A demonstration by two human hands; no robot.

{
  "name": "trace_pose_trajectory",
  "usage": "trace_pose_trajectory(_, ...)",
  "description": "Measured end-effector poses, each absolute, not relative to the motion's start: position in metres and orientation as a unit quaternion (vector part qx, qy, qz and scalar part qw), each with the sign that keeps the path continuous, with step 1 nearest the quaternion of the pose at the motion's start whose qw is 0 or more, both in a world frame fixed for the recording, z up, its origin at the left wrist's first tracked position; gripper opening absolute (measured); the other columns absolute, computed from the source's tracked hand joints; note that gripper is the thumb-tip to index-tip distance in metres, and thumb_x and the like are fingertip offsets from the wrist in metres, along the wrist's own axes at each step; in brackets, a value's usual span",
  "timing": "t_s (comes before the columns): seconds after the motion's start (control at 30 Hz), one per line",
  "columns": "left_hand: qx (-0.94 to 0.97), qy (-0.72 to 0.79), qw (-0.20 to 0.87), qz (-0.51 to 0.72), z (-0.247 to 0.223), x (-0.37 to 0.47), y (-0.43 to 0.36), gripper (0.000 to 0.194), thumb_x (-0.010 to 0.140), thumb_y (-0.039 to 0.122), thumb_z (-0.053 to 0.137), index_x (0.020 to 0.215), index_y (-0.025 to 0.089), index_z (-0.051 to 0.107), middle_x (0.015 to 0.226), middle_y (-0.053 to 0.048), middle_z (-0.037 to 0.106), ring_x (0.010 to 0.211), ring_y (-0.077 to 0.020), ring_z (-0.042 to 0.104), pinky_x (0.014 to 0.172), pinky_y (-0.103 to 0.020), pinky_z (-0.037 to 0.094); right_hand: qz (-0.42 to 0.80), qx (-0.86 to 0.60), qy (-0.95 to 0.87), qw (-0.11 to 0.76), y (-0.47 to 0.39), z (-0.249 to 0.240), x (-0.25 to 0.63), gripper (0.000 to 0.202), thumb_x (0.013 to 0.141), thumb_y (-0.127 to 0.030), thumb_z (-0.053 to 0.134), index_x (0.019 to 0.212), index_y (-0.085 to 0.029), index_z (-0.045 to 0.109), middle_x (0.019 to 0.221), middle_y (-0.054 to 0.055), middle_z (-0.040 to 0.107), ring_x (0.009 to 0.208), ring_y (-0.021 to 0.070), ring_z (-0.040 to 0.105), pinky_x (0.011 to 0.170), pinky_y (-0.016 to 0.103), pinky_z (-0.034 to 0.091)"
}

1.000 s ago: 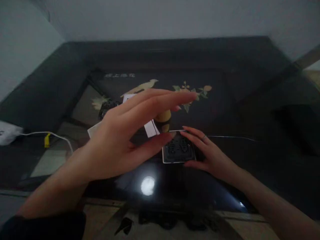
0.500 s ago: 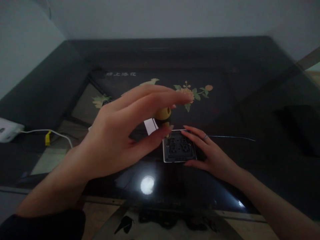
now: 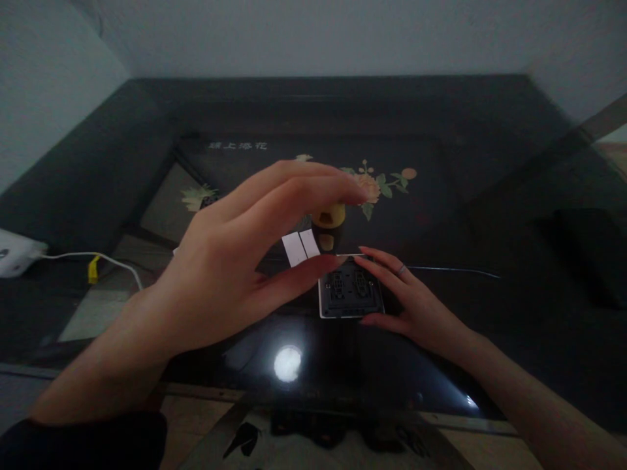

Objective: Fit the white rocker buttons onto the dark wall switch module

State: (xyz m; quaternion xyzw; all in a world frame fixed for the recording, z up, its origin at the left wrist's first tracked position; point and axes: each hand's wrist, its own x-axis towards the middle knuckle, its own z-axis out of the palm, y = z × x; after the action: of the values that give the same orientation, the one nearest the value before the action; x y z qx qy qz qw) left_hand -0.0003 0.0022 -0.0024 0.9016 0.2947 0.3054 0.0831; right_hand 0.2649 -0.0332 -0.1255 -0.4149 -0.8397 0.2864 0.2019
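Observation:
My left hand [image 3: 255, 241] is curled around the yellow and black handle of a screwdriver [image 3: 329, 215], with thumb low and fingers above. The screwdriver's tip is hidden behind my thumb. Below it lies a square wall switch [image 3: 350, 297], its black back facing up and a thin pale rim at its edge. My right hand [image 3: 401, 294], a ring on one finger, grips the switch along its right side between thumb and fingers. Just behind my left thumb are two white rectangular pieces [image 3: 294, 249], side by side.
The dark glossy table [image 3: 441, 359] has printed flowers [image 3: 367, 186] under its surface. At the left edge stands a white box [image 3: 17, 254] with a white cable [image 3: 98, 255] and a yellow tag [image 3: 93, 269]. A dark flat object [image 3: 588, 254] lies at the right.
The screwdriver handle has turned and shifted slightly right in my left hand, and the fingers have drawn back a little. More of the white pieces shows. My right hand has stayed put.

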Motion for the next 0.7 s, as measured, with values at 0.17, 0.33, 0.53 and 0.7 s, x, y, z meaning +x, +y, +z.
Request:
trace_pose_trajectory(0.17,0.898,0.300,0.143,0.289,0.0028,-0.0053,0.0000,0.041,0.097,0.020,0.057,0.137,0.023,0.049,0.131,0.001,0.064,0.109,-0.0153,0.067,0.094,-0.030,0.059,0.289,-0.414,-0.838,0.206,-0.0329,-0.1252,0.2628,0.076,0.085,-0.037,0.071,0.150,-0.028,0.033,0.156,0.015,0.035,0.144,0.0285,0.040,0.116,0.052,0.038)
trace_pose_trajectory(0.33,0.902,0.291,0.034,0.317,-0.0001,-0.0003,-0.0002,0.035,0.090,0.030,0.070,0.122,0.023,0.058,0.108,0.005,0.067,0.097,-0.0114,0.067,0.088,-0.026,0.059,0.292,-0.415,-0.836,0.208,-0.0337,-0.1251,0.2627,0.076,0.086,-0.037,0.071,0.151,-0.028,0.032,0.157,0.015,0.035,0.144,0.0287,0.038,0.116,0.052,0.038)
trace_pose_trajectory(0.53,0.895,0.300,0.168,0.285,0.0023,-0.0054,-0.0017,0.044,0.097,0.024,0.056,0.140,0.024,0.046,0.135,0.001,0.061,0.118,-0.0168,0.065,0.102,-0.034,0.056,0.296,-0.417,-0.835,0.204,-0.0328,-0.1243,0.2640,0.078,0.085,-0.036,0.071,0.152,-0.031,0.031,0.157,0.014,0.034,0.144,0.0305,0.039,0.115,0.055,0.037)
trace_pose_trajectory(0.7,0.888,0.278,0.125,0.344,-0.0028,-0.0005,0.0013,0.035,0.091,0.021,0.070,0.123,0.018,0.059,0.107,0.000,0.071,0.092,-0.0129,0.070,0.089,-0.029,0.059,0.301,-0.421,-0.832,0.198,-0.0330,-0.1219,0.2635,0.077,0.086,-0.036,0.070,0.153,-0.032,0.030,0.158,0.013,0.034,0.144,0.0316,0.038,0.115,0.057,0.037)
